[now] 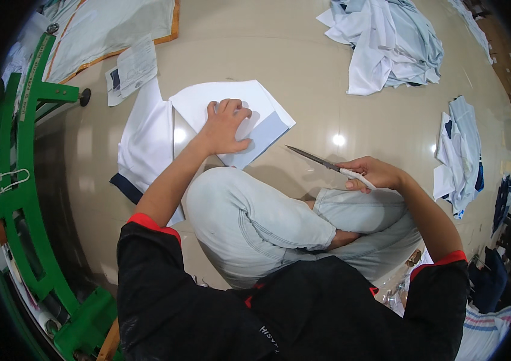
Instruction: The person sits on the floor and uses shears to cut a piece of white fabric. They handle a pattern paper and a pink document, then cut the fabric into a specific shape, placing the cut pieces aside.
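My left hand (pixel 226 127) lies with fingers spread and a little bent on a cut piece of white fabric (pixel 198 99) on the floor in front of my crossed legs. At that piece's right lower side is a light blue strip (pixel 262 139), near my thumb. My right hand (pixel 374 174) grips a pair of scissors (pixel 315 157) with whitish handles. Their dark blades point up and left toward the blue strip, apart from it, and look closed together. Left of my left forearm, a white garment piece (pixel 147 135) with a navy band (pixel 126 188) lies on the floor.
Printed paper sheets (pixel 135 69) lie beyond the garment piece. At the left stands a green metal frame (pixel 26 156). An orange-edged white sheet (pixel 111 36) is at the far left. Piles of white and pale blue cloth (pixel 388 45) and folded garments (pixel 461 150) lie to the right.
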Action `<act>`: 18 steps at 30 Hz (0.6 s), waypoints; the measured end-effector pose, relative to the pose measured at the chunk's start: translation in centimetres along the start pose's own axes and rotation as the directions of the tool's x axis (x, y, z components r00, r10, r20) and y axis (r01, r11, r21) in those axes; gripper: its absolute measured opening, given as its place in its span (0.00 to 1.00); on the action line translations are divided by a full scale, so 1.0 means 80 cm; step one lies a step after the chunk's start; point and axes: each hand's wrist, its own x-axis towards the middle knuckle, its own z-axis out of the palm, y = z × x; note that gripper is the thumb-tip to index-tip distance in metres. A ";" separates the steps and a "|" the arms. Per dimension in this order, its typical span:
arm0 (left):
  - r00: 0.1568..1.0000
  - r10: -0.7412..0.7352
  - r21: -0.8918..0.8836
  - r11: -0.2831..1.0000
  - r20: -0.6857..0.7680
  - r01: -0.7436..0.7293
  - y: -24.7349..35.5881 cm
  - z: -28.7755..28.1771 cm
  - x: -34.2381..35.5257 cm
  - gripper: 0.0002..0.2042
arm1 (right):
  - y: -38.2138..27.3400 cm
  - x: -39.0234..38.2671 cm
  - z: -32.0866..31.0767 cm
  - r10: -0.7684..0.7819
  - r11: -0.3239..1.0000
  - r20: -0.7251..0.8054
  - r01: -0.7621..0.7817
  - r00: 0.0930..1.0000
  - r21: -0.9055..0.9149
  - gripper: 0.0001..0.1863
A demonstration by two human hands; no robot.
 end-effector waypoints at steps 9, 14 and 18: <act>0.991 -0.115 0.061 0.992 0.065 0.111 -0.060 -0.040 0.054 0.34 | -0.012 0.029 -0.014 -0.088 0.992 -0.098 0.096 0.991 0.081 0.43; 0.991 -0.066 -0.006 0.998 0.116 0.067 -0.030 -0.030 0.013 0.34 | -0.006 0.027 -0.020 -0.094 0.993 -0.087 0.100 0.992 0.065 0.44; 0.997 -0.019 -0.021 1.000 0.071 0.020 -0.010 -0.022 -0.019 0.33 | 0.000 0.038 -0.014 -0.115 0.982 -0.058 0.122 0.992 0.146 0.44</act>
